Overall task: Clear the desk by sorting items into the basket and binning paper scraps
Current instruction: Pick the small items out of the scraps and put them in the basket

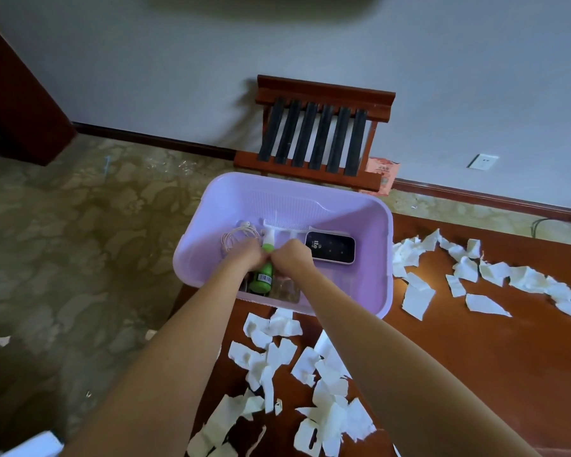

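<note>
The green spray bottle [261, 276] lies in the purple basket [373, 285], which sits on the desk's [475, 357] left corner. The left hand [249, 255] curls round the bottle's neck. The right hand [292, 253] meets it there with its fingers tucked under, so I cannot tell what it holds. Beside them lie 1 white comb [282, 224], earphones [236, 237] and a dark pocket device [330, 247]. Torn paper scraps [330, 367] litter the desk.
</note>
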`<state>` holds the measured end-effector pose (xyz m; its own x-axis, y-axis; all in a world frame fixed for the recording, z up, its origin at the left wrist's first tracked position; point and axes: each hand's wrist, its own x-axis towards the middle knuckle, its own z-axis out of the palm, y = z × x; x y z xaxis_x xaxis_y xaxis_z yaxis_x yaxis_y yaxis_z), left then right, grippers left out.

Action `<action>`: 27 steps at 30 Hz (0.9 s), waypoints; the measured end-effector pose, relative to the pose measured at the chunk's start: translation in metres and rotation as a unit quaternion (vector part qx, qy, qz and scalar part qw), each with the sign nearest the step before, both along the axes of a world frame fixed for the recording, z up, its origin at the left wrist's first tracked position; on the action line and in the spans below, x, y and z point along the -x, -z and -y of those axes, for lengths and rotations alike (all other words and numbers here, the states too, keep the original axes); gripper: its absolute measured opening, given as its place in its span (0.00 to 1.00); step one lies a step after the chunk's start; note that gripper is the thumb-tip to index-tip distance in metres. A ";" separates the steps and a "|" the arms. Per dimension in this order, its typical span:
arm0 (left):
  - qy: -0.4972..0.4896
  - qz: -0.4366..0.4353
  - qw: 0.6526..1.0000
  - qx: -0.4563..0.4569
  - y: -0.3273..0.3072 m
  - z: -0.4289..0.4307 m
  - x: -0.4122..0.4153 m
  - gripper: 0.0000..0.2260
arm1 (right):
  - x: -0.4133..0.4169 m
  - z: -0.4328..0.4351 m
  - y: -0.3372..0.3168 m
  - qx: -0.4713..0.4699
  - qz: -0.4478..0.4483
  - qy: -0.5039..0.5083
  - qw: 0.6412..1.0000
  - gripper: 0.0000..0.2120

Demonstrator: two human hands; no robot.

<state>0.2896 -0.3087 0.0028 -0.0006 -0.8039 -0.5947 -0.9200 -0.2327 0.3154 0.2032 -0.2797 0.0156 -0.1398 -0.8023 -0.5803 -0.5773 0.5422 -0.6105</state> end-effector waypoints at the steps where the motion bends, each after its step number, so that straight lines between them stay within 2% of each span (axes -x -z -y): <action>1: -0.005 -0.003 1.000 -0.006 0.000 0.000 -0.001 0.16 | 0.000 0.000 0.001 0.000 -0.005 -0.007 1.000 0.12; 4: -0.017 -0.010 1.000 -0.017 0.001 0.003 -0.008 0.13 | 0.002 -0.001 0.007 0.011 -0.017 -0.022 1.000 0.15; 7: 0.018 0.045 0.999 0.002 -0.007 0.004 -0.014 0.05 | -0.002 -0.003 0.008 0.031 -0.067 -0.096 0.993 0.07; 9: 0.013 0.071 0.997 0.013 -0.012 0.003 -0.017 0.10 | -0.004 -0.005 0.007 0.047 -0.115 -0.181 0.976 0.18; 12: 0.025 0.078 0.996 0.022 -0.003 0.002 -0.022 0.13 | -0.005 -0.004 0.008 0.071 -0.147 -0.257 0.953 0.19; 14: 0.050 0.072 0.996 0.013 0.001 0.002 -0.024 0.11 | -0.005 -0.003 0.009 0.058 -0.153 -0.267 0.950 0.18; 17: 0.089 0.054 0.994 0.026 0.009 0.002 -0.028 0.17 | -0.008 -0.002 0.013 0.039 -0.142 -0.268 0.952 0.18; 21: 0.108 0.059 0.992 0.031 0.014 0.005 -0.027 0.17 | -0.007 -0.001 0.012 0.019 -0.097 -0.261 0.960 0.26; 27: 0.127 0.061 0.989 0.033 0.008 0.001 -0.025 0.15 | 0.000 -0.004 0.013 0.064 -0.113 -0.287 0.949 0.33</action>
